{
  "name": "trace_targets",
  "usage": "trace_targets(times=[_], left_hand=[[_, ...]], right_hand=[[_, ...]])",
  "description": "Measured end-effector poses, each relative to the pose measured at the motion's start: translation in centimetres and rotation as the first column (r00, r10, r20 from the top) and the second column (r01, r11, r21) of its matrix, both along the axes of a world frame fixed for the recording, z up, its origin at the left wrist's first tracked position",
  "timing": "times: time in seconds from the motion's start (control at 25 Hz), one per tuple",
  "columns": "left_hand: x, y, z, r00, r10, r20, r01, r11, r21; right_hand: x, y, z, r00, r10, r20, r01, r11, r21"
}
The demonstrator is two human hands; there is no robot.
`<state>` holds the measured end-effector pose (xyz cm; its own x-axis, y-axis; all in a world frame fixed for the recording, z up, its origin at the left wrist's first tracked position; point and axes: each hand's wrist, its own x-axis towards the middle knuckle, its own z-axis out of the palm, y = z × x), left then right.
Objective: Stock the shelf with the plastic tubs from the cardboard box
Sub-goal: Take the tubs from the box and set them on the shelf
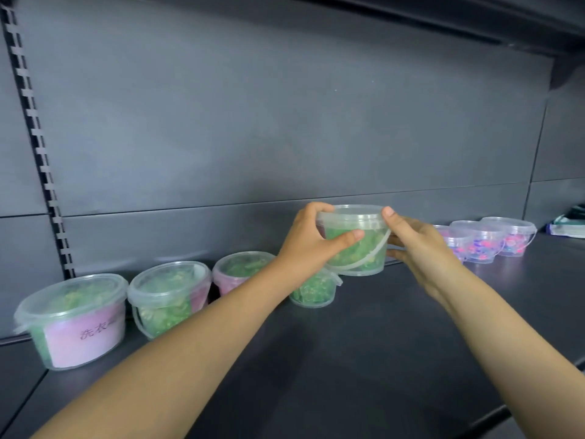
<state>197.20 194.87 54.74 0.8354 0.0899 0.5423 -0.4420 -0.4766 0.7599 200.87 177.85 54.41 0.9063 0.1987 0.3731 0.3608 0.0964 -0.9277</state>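
A clear plastic tub with green contents (364,248) stands near the back of the dark shelf (348,359), held between both hands. My left hand (308,245) grips its left side, thumb across the front and fingers round the lid. My right hand (418,245) holds the right side, thumb on the lid rim. Left of it a row of similar green tubs runs along the back panel: one with a pink label (74,321), a second (167,297), a third (237,270) and a small one (315,291) partly hidden by my left wrist. The cardboard box is out of view.
Three clear tubs with pink and blue contents (484,240) stand at the back right of the shelf. A packaged item (568,226) lies at the far right edge. A slotted upright (38,144) runs down the left. Another shelf overhangs at the top right.
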Motion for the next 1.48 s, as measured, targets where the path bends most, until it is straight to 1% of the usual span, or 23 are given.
trace_targets(times=[0.12,0.2,0.28,0.4,0.52,0.56,0.6,0.68,0.76,0.92,1.04,1.08,1.12,1.16,1.24,1.28,1.36,1.4,1.48], left_hand=[[3.7,-0.9,0.8,0.989,-0.116,-0.09,0.118,0.993,0.014],[6.3,-1.3,1.0,0.98,-0.123,-0.157,0.14,0.985,0.103],[8.5,-1.8,1.1,0.972,-0.093,-0.214,0.138,0.969,0.206],[11.4,-1.4,0.8,0.954,-0.017,-0.3,0.122,0.933,0.338],[13.0,-0.9,-0.1,0.917,0.075,-0.393,0.14,0.86,0.491],[13.3,-0.8,-0.4,0.909,0.098,-0.405,0.143,0.84,0.524],[13.4,-0.7,-0.6,0.905,0.112,-0.41,0.141,0.83,0.539],[13.6,-0.7,-0.6,0.901,0.108,-0.419,0.143,0.84,0.523],[13.7,-0.8,-0.6,0.898,0.116,-0.425,0.147,0.83,0.538],[13.0,-1.2,-1.1,0.915,0.164,-0.368,0.106,0.783,0.613],[11.9,-1.5,-1.3,0.938,0.197,-0.284,0.026,0.778,0.628],[11.5,-1.5,-1.1,0.945,0.217,-0.246,-0.005,0.758,0.653],[10.9,-1.5,-0.8,0.949,0.241,-0.203,-0.036,0.723,0.69],[10.1,-1.5,-0.4,0.95,0.267,-0.16,-0.068,0.677,0.732],[8.0,-1.3,0.5,0.944,0.32,-0.079,-0.129,0.579,0.805],[6.6,-1.1,0.9,0.938,0.342,-0.048,-0.152,0.535,0.831],[3.1,-0.8,1.5,0.92,0.393,-0.002,-0.184,0.435,0.881],[1.2,-0.7,1.8,0.908,0.419,0.018,-0.192,0.377,0.906],[-3.0,-0.5,2.2,0.887,0.457,0.065,-0.213,0.28,0.936]], right_hand=[[3.6,-2.9,0.0,1.0,-0.013,-0.028,0.013,1.0,0.007],[5.8,-4.1,-0.2,0.999,-0.037,-0.033,0.036,0.999,-0.005],[8.1,-4.9,-0.8,0.999,-0.018,-0.043,0.017,1.0,-0.022],[11.1,-4.9,-2.3,0.991,0.077,-0.106,-0.085,0.994,-0.068],[13.0,-4.2,-3.9,0.972,0.132,-0.196,-0.164,0.974,-0.155],[13.4,-4.2,-4.5,0.964,0.142,-0.227,-0.181,0.97,-0.163],[13.8,-4.2,-5.0,0.956,0.146,-0.253,-0.19,0.969,-0.158],[14.1,-4.6,-5.7,0.941,0.171,-0.293,-0.219,0.965,-0.141],[14.2,-4.9,-6.1,0.939,0.172,-0.297,-0.226,0.961,-0.16],[13.9,-4.7,-5.7,0.983,0.042,-0.18,-0.091,0.958,-0.273],[13.4,-5.1,-5.1,0.994,-0.049,-0.093,0.006,0.91,-0.415],[13.0,-5.3,-4.7,0.996,-0.082,-0.044,0.05,0.867,-0.495],[12.5,-5.6,-4.1,0.993,-0.114,0.016,0.102,0.803,-0.587],[12.0,-5.7,-3.6,0.989,-0.119,0.084,0.144,0.713,-0.686],[10.3,-5.9,-2.2,0.977,-0.052,0.207,0.206,0.478,-0.854],[9.2,-5.9,-1.4,0.966,0.002,0.259,0.242,0.345,-0.907],[6.4,-5.9,0.1,0.935,0.096,0.341,0.331,0.109,-0.937],[4.8,-5.8,0.8,0.921,0.124,0.37,0.37,0.026,-0.929],[1.1,-5.8,1.9,0.897,0.161,0.411,0.426,-0.069,-0.902]])
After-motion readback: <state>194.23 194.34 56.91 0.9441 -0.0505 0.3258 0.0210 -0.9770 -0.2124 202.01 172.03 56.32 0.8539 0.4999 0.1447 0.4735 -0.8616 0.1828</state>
